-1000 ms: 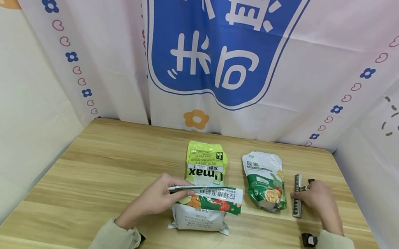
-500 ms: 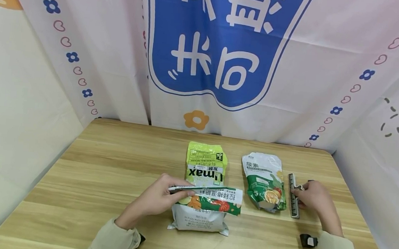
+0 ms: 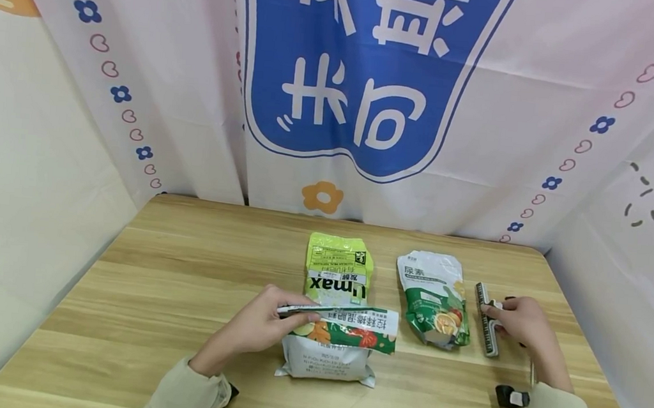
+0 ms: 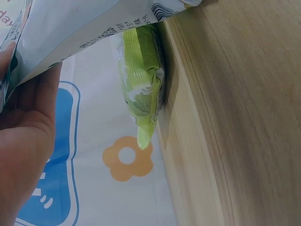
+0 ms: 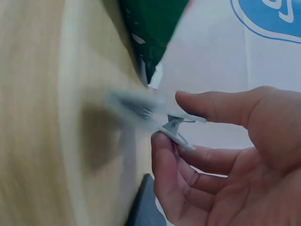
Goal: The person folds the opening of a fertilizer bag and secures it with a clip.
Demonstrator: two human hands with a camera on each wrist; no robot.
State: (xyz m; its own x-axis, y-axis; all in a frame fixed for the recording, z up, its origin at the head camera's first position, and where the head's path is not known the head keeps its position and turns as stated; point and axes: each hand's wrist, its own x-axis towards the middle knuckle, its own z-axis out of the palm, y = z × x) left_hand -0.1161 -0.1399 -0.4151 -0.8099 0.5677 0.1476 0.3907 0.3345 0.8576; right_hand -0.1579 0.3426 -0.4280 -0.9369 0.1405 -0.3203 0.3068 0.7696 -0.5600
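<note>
My left hand [image 3: 263,320] pinches the folded-over top of a white fertilizer bag [image 3: 326,361], whose green printed strip with fruit pictures faces up. In the left wrist view the bag's pale film [image 4: 89,28] runs out from between thumb and fingers. At the right, my right hand [image 3: 527,325] holds a long bag clip [image 3: 486,322] by its handles, thumb on one side and fingers on the other. The right wrist view shows this clip [image 5: 134,108] blurred, with its long edge just off or at the table; I cannot tell which.
Behind the white bag lies a lime-green bag [image 3: 339,256] marked "Umax". A white and green pouch [image 3: 432,295] lies between it and the clip. A dark object [image 5: 146,205] beside my right fingers is mostly hidden. A printed cloth [image 3: 197,91] hangs behind the wooden table [image 3: 183,269].
My right hand first shifted the clip slightly left, then turned it so its near end points further right. Its fingers have closed round the handles. The left hand and white bag stay put.
</note>
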